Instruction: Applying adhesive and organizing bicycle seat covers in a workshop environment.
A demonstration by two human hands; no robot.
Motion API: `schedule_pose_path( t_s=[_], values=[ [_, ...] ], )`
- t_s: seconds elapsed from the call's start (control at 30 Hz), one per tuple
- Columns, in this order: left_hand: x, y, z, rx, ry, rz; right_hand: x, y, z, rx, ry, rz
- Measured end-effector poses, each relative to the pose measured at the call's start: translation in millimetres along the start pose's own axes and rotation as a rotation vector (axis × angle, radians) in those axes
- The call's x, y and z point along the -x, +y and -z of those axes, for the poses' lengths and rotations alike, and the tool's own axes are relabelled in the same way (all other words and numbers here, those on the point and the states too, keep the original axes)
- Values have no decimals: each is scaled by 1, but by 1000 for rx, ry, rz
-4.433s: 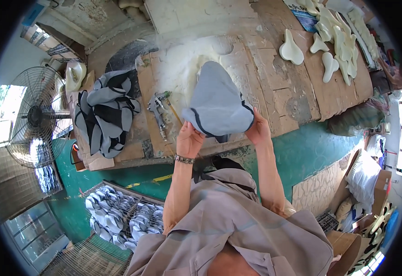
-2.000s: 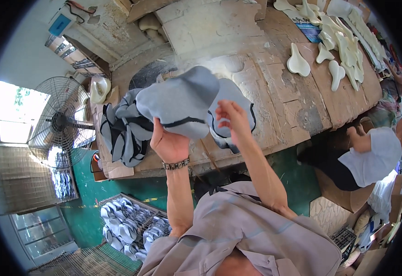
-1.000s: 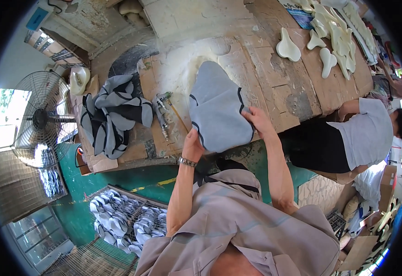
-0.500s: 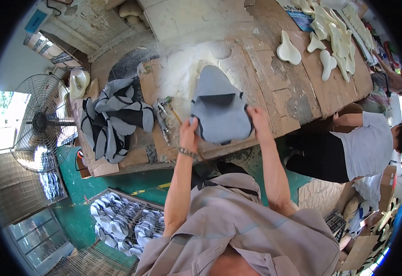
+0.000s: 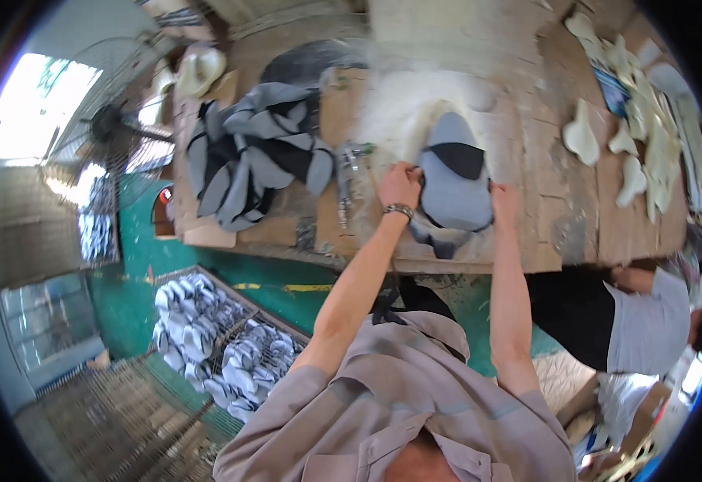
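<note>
A grey bicycle saddle cover with a black panel across its upper middle lies on the powdery white patch of the table, narrow end away from me. My left hand pinches its left edge. At the right edge my right hand is closed on the cover, fingers curled and partly hidden. A dark flap sticks out below the cover's wide end. Left of my left hand lies a metal spray gun. Farther left is a heap of loose grey and black covers.
Cream foam saddle pads lie at the table's right, several more piled beyond. A fan stands at the left. Below the table, a wire rack carries many grey pieces. A person in a grey shirt is at the right.
The cover has gone from tilted and bulging to lying flatter, and its black panel shows more fully. Both hands keep hold of its sides. The whole view has shifted.
</note>
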State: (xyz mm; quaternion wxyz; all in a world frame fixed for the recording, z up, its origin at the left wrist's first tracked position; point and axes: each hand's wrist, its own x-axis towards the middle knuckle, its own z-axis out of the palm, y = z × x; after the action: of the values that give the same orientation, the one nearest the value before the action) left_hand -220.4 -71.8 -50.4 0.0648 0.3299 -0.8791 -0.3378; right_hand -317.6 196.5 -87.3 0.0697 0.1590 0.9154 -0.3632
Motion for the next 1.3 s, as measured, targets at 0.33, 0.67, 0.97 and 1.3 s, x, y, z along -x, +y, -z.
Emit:
schedule_pose_path(
  t_s=[0.33, 0.67, 0.97, 1.3],
  values=[
    [-65, -133, 109, -437, 414, -138, 39, -13, 33, -202, 183, 49],
    [-103, -169, 163, 1096, -309, 364, 253, -85, 67, -647, -379, 128],
    [32, 6, 212, 1832, -214, 55, 271, -208, -13, -1098, -1124, -73],
    [58, 9, 170, 2230, -653, 25, 219, -212, 133, -1525, -633, -122]
  ],
)
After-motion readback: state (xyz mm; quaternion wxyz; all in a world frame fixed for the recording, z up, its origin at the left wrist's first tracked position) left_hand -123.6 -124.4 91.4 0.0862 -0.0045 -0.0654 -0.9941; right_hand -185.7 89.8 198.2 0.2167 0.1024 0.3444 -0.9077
